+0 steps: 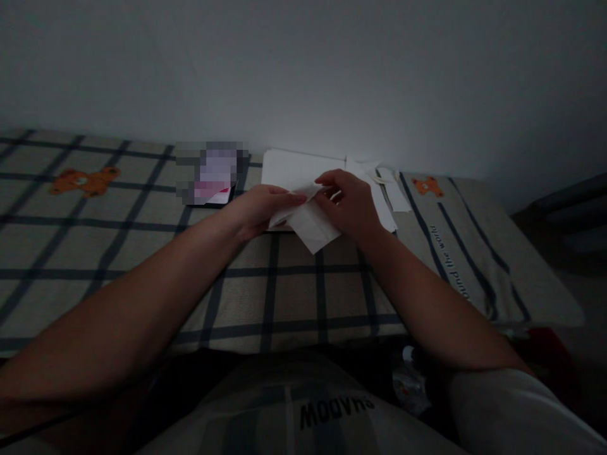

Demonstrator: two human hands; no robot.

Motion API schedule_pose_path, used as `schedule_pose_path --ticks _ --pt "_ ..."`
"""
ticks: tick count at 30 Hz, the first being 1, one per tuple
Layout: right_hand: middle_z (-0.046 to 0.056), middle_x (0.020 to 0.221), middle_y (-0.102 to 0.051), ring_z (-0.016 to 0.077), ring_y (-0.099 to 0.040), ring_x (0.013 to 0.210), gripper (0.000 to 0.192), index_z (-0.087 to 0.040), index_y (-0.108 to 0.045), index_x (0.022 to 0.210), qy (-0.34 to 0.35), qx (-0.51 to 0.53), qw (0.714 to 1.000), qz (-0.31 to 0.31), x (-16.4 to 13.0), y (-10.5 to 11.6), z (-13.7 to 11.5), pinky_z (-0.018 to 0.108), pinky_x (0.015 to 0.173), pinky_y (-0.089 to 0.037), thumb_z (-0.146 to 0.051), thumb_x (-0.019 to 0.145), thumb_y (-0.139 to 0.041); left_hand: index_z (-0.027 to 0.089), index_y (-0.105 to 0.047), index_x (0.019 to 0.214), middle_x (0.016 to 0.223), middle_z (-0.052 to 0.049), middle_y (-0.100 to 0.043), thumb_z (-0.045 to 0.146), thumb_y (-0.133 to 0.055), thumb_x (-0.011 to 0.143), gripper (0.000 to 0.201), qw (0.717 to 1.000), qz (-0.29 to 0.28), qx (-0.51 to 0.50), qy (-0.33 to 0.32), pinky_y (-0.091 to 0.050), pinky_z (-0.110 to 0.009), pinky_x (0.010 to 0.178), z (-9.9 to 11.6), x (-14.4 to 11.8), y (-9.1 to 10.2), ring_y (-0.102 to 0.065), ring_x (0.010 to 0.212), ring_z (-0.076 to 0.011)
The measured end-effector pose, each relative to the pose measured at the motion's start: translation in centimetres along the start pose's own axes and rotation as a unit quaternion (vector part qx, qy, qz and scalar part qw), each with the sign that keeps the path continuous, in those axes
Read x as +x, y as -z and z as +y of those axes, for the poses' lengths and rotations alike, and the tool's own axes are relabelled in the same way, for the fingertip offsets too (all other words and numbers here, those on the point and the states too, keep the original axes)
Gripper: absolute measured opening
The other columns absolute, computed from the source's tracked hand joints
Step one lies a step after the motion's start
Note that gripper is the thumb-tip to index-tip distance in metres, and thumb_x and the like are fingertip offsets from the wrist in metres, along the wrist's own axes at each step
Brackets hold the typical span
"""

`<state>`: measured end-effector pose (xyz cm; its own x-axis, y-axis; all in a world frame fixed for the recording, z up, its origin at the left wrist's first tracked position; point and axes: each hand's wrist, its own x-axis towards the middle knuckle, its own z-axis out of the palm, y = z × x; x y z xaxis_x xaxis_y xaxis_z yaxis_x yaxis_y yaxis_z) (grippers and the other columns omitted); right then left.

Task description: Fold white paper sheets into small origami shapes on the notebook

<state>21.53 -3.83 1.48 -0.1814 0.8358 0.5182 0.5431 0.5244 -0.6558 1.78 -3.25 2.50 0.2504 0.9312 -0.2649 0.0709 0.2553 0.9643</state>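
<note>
Both hands meet over a checked bedsheet (294, 297): the left hand (260, 208) and right hand (348, 202) pinch a folded white paper (310, 227). Behind them lies a paper stack (294, 167), with a blurred card (211, 174) farther left.

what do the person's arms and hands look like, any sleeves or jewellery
Both forearms are bare to the left hand and right hand. No ring, watch or glove shows in the dim light. A pale short sleeve covers the right upper arm.

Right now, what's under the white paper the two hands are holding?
Under the folded paper held by the left hand and right hand lies a stack of white sheets on the checked blanket. The hands cover the stack's middle.
</note>
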Motion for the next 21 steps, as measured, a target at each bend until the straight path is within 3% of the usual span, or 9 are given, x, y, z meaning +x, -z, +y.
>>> schedule_pose_path --ticks 4,12,17,21 --pt "0.001 0.080 -0.063 0.0166 -0.057 0.075 0.009 -0.025 -0.056 0.078 0.039 -0.040 0.998 0.029 0.07 -0.07 0.07 0.033 0.071 -0.047 -0.028 0.083 -0.062 0.018 -0.071 0.068 0.074 -0.015 -0.074 0.036 -0.082 0.073 0.022 1.000 0.000 0.009 -0.004 -0.058 -0.044 0.072 0.20 -0.12 -0.18 -0.075 0.074 -0.0315" --pt "-0.001 0.065 -0.055 0.0147 -0.048 0.063 0.026 -0.025 -0.047 0.065 0.018 -0.073 0.996 0.055 -0.23 -0.08 -0.46 0.033 0.064 -0.037 -0.030 0.085 -0.064 0.020 -0.073 0.069 0.075 -0.009 -0.075 0.029 -0.081 0.074 0.013 0.999 -0.024 -0.026 -0.001 -0.057 -0.034 0.064 0.12 -0.11 0.13 -0.068 0.064 -0.0200" --pt "-0.003 0.063 -0.054 0.0141 -0.047 0.062 0.020 -0.025 -0.050 0.070 -0.026 -0.042 0.997 0.066 -0.42 -0.25 -0.84 0.031 0.064 -0.038 -0.029 0.085 -0.064 0.020 -0.072 0.069 0.075 -0.009 -0.074 0.027 -0.079 0.076 0.012 1.000 -0.010 0.003 -0.004 -0.055 -0.034 0.062 0.41 -0.45 -0.22 -0.067 0.063 -0.0200" --pt "-0.004 0.065 -0.055 0.0142 -0.049 0.062 0.003 -0.026 -0.062 0.088 -0.050 -0.003 0.997 0.057 -0.57 -0.43 -0.48 0.030 0.063 -0.040 -0.029 0.087 -0.063 0.020 -0.073 0.067 0.074 -0.009 -0.073 0.023 -0.077 0.076 0.011 1.000 -0.001 -0.001 -0.006 -0.054 -0.035 0.062 0.70 -0.68 -0.37 -0.066 0.061 -0.0195"
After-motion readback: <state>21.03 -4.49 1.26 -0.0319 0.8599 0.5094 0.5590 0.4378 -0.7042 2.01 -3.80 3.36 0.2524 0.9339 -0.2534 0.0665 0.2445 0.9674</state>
